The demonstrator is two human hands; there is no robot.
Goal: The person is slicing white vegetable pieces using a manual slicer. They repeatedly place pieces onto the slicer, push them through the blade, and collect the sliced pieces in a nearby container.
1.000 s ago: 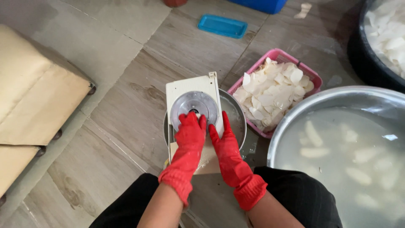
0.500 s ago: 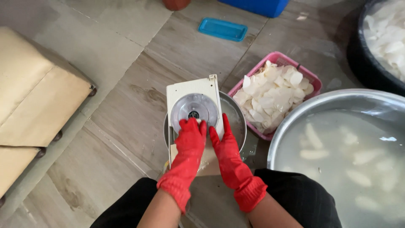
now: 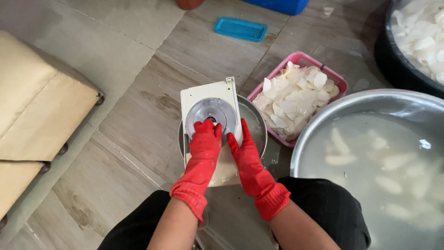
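A cream slicer board (image 3: 210, 95) with a round metal blade disc (image 3: 210, 111) lies across a small metal bowl (image 3: 256, 127) on the floor between my knees. My left hand (image 3: 206, 139), in a red rubber glove, presses down on the disc with bunched fingers; whatever is under them is hidden. My right hand (image 3: 245, 150), also in a red glove, lies along the slicer's right edge with fingers stretched out, steadying it.
A pink basket (image 3: 340, 83) of white slices stands right of the slicer. A large metal basin (image 3: 319, 115) holds water and pale pieces. A black tub (image 3: 384, 55) of white pieces is at top right, a blue lid (image 3: 240, 28) beyond, beige cushions (image 3: 37, 106) at left.
Both hands have stayed on the slicer and hardly shifted; the left hand has slid slightly along the disc.
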